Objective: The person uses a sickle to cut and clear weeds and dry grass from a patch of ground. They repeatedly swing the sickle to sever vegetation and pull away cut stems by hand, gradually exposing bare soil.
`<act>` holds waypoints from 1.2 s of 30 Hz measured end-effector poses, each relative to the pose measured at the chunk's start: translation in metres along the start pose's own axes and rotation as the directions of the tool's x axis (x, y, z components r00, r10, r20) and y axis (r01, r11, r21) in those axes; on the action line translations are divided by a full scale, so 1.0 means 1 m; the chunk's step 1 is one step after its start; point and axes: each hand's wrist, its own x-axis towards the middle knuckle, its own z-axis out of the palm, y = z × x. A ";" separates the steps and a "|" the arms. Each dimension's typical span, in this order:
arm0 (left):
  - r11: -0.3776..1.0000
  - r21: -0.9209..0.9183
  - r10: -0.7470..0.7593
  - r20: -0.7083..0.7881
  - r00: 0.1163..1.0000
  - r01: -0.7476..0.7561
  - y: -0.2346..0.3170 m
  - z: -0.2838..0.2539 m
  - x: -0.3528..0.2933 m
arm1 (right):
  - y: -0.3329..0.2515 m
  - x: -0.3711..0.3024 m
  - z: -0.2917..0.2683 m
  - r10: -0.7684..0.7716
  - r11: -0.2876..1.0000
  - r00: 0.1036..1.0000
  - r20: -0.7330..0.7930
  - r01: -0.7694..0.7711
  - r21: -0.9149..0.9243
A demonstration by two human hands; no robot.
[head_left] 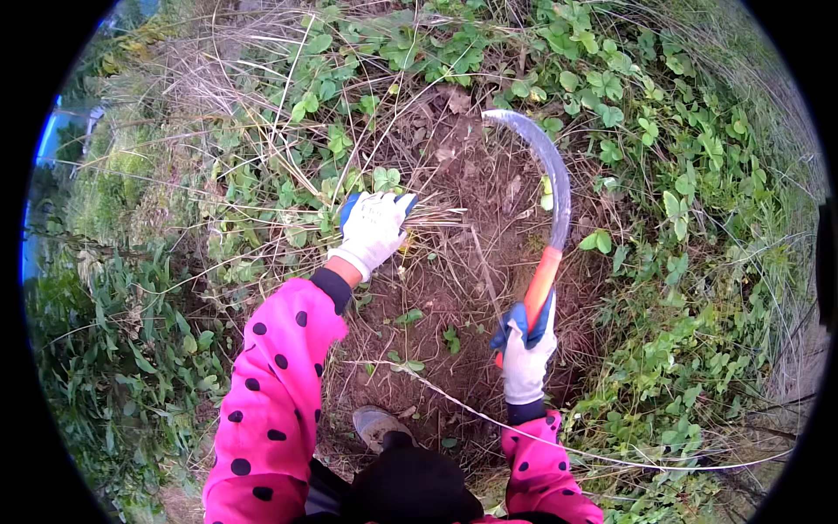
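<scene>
My right hand [526,345], in a white and blue work glove, is wrapped round the orange handle of a sickle [559,188]. The curved grey blade rises from the handle and bends left at its tip, over bare soil and leaf litter. At centre left, my left hand [374,229], gloved the same way, is closed round a bunch of dry grass stalks [436,215]. Cut-looking stalk ends stick out to the right of the fist, toward the blade but apart from it. The left palm and fingertips are partly hidden.
Brown soil [436,306] strewn with dry stems lies between the hands. A shoe [380,428] stands on it below. Leafy green plants [690,192] grow along the right, with dry grass [209,79] at upper left. A long pale stem [489,421] crosses near my right wrist.
</scene>
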 end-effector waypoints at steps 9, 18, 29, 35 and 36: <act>0.998 0.037 0.052 -0.176 0.983 -0.047 0.030 0.002 0.029 | -0.057 0.189 0.096 -0.498 0.372 0.784 0.372 0.580 -0.724; 0.961 0.225 -0.188 0.097 0.977 0.163 0.010 -0.012 0.148 | 0.004 0.083 0.037 -0.413 0.471 0.838 0.356 0.531 -0.704; 0.960 0.262 0.164 -0.239 0.957 -0.099 0.002 -0.009 0.054 | 0.050 0.061 0.012 -0.186 0.793 0.963 0.195 0.264 -0.549; 0.973 0.070 0.143 0.569 0.810 -0.221 0.018 0.031 -0.177 | 0.035 -0.031 -0.014 0.184 0.962 0.970 0.161 -0.144 -0.233; 0.957 0.079 0.174 0.610 0.773 -0.278 0.010 0.049 -0.214 | 0.033 -0.021 -0.009 0.223 0.969 0.960 0.172 -0.198 -0.147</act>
